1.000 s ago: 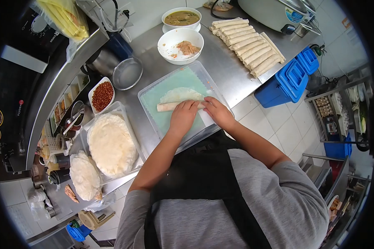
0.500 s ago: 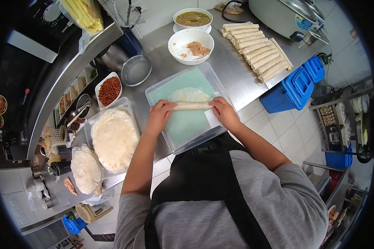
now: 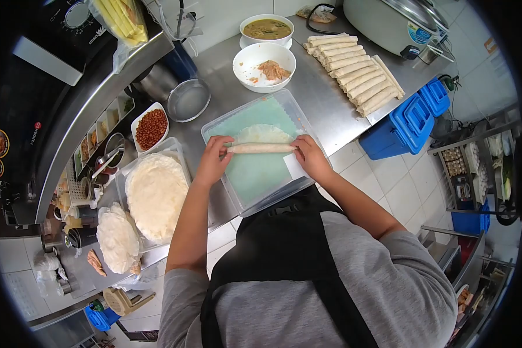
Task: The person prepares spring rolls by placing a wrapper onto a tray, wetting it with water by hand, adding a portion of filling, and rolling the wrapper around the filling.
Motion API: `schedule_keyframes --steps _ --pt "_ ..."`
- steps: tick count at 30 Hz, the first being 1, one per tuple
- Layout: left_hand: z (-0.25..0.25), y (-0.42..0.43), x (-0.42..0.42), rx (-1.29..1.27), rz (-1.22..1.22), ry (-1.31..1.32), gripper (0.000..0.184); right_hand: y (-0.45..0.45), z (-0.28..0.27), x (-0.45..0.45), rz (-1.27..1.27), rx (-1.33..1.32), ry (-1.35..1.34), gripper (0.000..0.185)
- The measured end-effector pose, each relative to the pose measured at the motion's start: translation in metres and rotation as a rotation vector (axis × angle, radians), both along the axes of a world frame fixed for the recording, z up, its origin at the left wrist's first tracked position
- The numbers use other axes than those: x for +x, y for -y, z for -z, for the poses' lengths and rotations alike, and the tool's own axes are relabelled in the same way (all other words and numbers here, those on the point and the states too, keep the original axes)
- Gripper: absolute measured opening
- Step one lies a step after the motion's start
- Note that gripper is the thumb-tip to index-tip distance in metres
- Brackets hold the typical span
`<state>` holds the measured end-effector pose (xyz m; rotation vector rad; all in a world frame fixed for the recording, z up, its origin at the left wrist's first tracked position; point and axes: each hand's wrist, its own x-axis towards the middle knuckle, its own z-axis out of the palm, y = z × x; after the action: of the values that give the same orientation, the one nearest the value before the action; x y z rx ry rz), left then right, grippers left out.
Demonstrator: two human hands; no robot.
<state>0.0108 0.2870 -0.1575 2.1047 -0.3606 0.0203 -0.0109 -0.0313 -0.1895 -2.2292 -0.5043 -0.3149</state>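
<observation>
A long, thin filled roll [image 3: 262,148] lies across a pale round wrapper [image 3: 265,133], part of which stays flat beyond it. Under both is a green sheet [image 3: 252,182] in a clear plastic tray [image 3: 246,207]. My left hand [image 3: 215,158] has its bent fingers at the roll's left end. At the other end, my right hand [image 3: 311,159] grips the roll between thumb and fingers. By its fingertips lies a small white piece [image 3: 296,167] on the green sheet.
Finished rolls [image 3: 359,74] are stacked at the back right. Behind the tray stand a white bowl with filling [image 3: 250,78] and a bowl of soup [image 3: 267,28]. Stacked wrappers [image 3: 155,194] and a dish of peanuts [image 3: 151,129] are at left. Blue bins [image 3: 403,127] stand right.
My left hand has slid slightly outward along the roll's left end, baring more of it. The roll looks slimmer. My right hand keeps its place; the whole view shifts slightly.
</observation>
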Motion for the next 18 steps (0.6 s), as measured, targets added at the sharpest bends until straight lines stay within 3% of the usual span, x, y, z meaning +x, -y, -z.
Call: schedule_keyframes --steps 3,10,14,16,18 --pt "0.002 -0.003 0.003 -0.079 -0.052 -0.118 0.024 0.003 -0.001 0.004 0.025 0.041 -0.029 0.020" --pt "0.009 -0.006 0.021 -0.060 -0.143 -0.313 0.009 0.011 -0.012 0.022 0.056 0.160 -0.392 0.016" --pt "0.008 -0.004 0.034 0.010 -0.178 -0.326 0.012 0.001 -0.016 0.023 0.213 0.211 -0.492 0.018" --pt "0.006 -0.002 0.041 -0.022 -0.203 -0.483 0.014 -0.007 -0.022 0.019 0.211 0.215 -0.450 0.018" --pt "0.004 0.001 0.046 0.023 -0.219 -0.476 0.015 -0.011 -0.025 0.017 0.210 0.217 -0.408 0.018"
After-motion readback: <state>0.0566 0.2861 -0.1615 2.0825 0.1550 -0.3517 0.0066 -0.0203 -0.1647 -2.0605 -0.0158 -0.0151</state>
